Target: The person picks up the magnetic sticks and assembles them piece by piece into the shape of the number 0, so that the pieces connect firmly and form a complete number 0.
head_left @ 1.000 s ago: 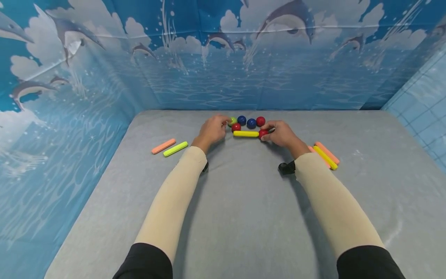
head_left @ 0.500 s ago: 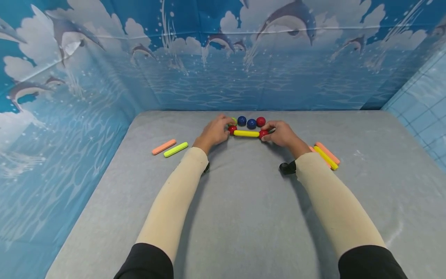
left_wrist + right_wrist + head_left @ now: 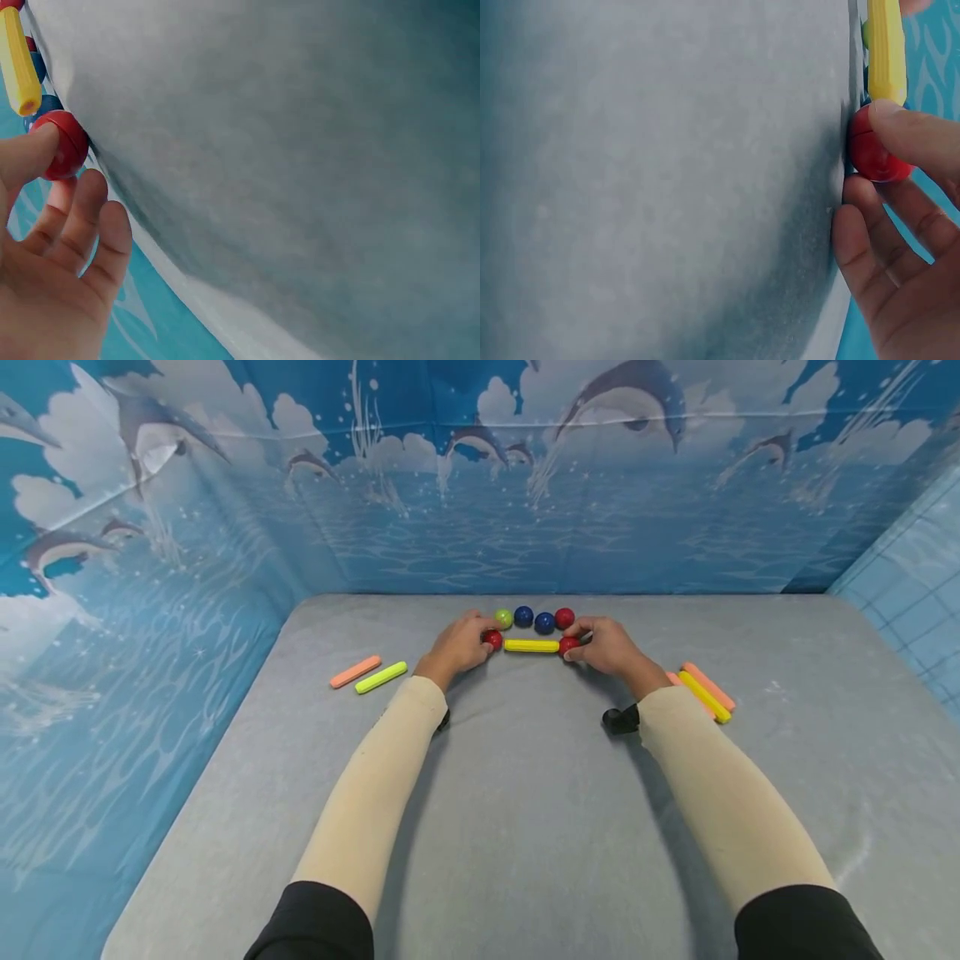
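Observation:
My left hand (image 3: 456,647) pinches a red ball (image 3: 492,640) between thumb and fingers, just left of a yellow stick (image 3: 531,646). A narrow gap shows between that ball and the stick's hollow end in the left wrist view. At the stick's other end, my right hand (image 3: 609,649) holds a second red ball (image 3: 881,150), its thumb right where ball and stick meet. Behind the stick stand a green ball (image 3: 503,617), two blue balls (image 3: 523,616) and another red ball (image 3: 564,617).
On the left of the grey table (image 3: 525,793) lie an orange stick (image 3: 356,672) and a lime-green stick (image 3: 381,677). Orange sticks (image 3: 708,686) and a yellow stick (image 3: 703,697) lie by the right forearm. A dolphin-print curtain (image 3: 450,527) hangs behind.
My left hand has taken hold of the red ball behind the stick's left end and brought it forward and left, beside that end. The right hand stays on its ball.

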`<state>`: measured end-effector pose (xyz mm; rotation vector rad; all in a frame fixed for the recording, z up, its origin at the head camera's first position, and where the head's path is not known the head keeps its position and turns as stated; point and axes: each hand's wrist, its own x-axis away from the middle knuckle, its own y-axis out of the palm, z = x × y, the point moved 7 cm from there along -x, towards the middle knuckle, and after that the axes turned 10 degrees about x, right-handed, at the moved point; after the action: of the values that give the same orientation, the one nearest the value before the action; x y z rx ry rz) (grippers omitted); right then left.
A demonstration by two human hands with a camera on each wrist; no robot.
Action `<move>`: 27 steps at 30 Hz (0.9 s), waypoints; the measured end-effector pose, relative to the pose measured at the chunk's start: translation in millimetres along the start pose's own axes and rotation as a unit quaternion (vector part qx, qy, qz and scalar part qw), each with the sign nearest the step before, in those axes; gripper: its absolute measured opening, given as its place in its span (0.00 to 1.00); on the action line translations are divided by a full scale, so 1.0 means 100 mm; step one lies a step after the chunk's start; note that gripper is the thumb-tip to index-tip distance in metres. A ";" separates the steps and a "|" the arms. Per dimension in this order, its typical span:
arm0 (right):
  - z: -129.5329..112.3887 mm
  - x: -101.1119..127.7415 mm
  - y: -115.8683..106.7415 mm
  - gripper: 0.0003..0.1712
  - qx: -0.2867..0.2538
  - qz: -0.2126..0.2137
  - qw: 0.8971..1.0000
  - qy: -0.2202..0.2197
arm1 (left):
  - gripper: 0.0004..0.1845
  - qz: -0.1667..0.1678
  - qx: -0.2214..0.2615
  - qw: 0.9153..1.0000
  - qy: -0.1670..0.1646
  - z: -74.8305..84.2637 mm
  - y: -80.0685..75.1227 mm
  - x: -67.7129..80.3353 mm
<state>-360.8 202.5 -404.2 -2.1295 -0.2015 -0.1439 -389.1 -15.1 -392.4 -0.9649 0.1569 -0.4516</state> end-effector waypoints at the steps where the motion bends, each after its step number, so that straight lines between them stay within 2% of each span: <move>1: 0.00 0.00 0.00 0.18 0.000 0.000 1.000 -0.002 | 0.23 -0.002 -0.006 1.000 -0.004 -0.01 0.00 0.00; 6: -0.01 0.01 0.00 0.17 0.003 0.000 1.000 -0.010 | 0.20 0.014 0.003 1.000 -0.018 -0.06 -0.03 0.03; 12: -0.02 0.04 0.00 0.17 0.002 0.004 1.000 -0.012 | 0.17 0.028 0.059 0.997 -0.033 -0.11 -0.05 0.08; 19: -0.01 0.02 0.03 0.17 -0.006 0.005 1.000 -0.008 | 0.18 0.019 0.136 0.989 -0.050 -0.17 0.00 0.08; 27: 0.02 0.03 0.02 0.18 -0.003 0.007 1.000 -0.004 | 0.19 -0.001 0.155 0.987 -0.037 -0.13 0.05 0.06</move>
<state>-357.8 203.2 -406.3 -2.1379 -0.1906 -0.1281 -386.9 -25.5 -403.3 -0.6751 0.0164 -0.4275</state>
